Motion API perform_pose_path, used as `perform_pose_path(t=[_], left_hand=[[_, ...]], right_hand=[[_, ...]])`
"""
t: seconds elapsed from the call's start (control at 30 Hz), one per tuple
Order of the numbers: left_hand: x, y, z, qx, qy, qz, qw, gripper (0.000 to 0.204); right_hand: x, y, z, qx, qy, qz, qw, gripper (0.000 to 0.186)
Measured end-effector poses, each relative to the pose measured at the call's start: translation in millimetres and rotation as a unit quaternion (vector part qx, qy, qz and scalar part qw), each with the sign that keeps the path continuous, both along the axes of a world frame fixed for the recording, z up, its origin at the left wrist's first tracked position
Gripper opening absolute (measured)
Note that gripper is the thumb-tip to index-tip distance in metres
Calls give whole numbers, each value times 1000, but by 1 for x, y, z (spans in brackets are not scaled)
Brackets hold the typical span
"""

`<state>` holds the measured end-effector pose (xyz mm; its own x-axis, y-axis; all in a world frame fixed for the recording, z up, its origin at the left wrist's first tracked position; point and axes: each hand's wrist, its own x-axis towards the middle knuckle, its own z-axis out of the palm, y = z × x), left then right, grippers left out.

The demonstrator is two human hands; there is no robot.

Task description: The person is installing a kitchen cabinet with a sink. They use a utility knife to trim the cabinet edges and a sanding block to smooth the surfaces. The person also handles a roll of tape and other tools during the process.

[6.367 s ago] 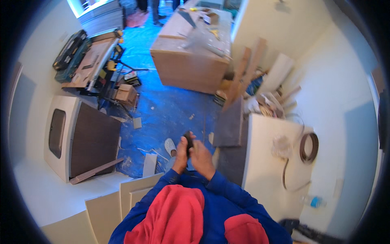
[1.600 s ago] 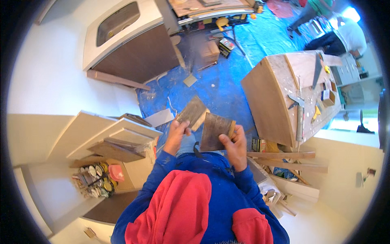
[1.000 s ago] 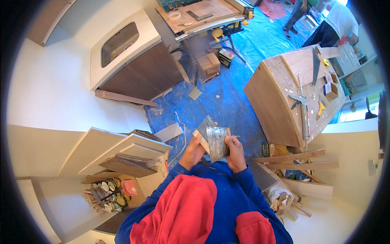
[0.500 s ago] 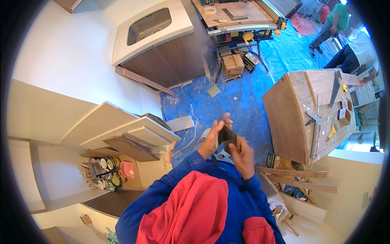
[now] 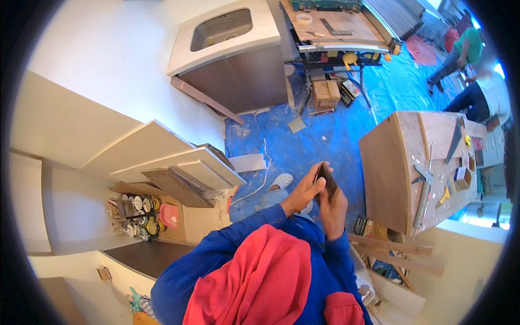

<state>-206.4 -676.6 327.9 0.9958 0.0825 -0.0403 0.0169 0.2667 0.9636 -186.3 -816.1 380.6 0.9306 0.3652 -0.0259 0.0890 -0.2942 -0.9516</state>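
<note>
In front of my body both hands are closed on a dark, flat, roughly rectangular object (image 5: 327,181); its exact kind is not clear. My left hand (image 5: 304,193) grips it from the left, with the thumb across its near side. My right hand (image 5: 332,210) holds its lower right part from below. The palms hide some of the object. Below the hands are my blue sleeves and a red cloth (image 5: 249,271) over my front.
A grey clog (image 5: 283,181) stands on blue floor sheeting (image 5: 319,146). Leaning boards (image 5: 157,149) are at left, a sink cabinet (image 5: 233,81) ahead. To the right, a wooden cabinet (image 5: 385,179) carries a saw (image 5: 455,140) and caulking gun (image 5: 423,192). Two people work far right.
The dark object has turned and tilted between my hands, and my left hand has shifted right. The view has turned, so the surroundings sit further right and more of the clog shows.
</note>
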Motion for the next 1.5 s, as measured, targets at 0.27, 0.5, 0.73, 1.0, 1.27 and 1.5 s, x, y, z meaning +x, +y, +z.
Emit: perform_pose_path(t=[0.27,0.5,0.73,1.0,1.27,1.5], left_hand=[[2,4,-4,56,4,27,998,93],[-8,5,-24,-45,29,-1,999,89],[-9,7,-34,57,-15,-11,998,92],[-11,16,-28,12,-17,-17,1000,97],[-14,18,-41,-1,-13,-14,1000,91],[-18,24,-43,-65,68,-6,996,88]], right_hand=[[-5,13,-2,-18,-62,-1,998,16],[3,14,1,-20,-24,-16,999,11],[3,11,-16,1,-38,-38,999,14],[-1,10,-21,-7,7,-11,1000,26],[-6,16,-33,3,-36,-15,999,22],[-5,28,-20,-54,23,30,998,22]])
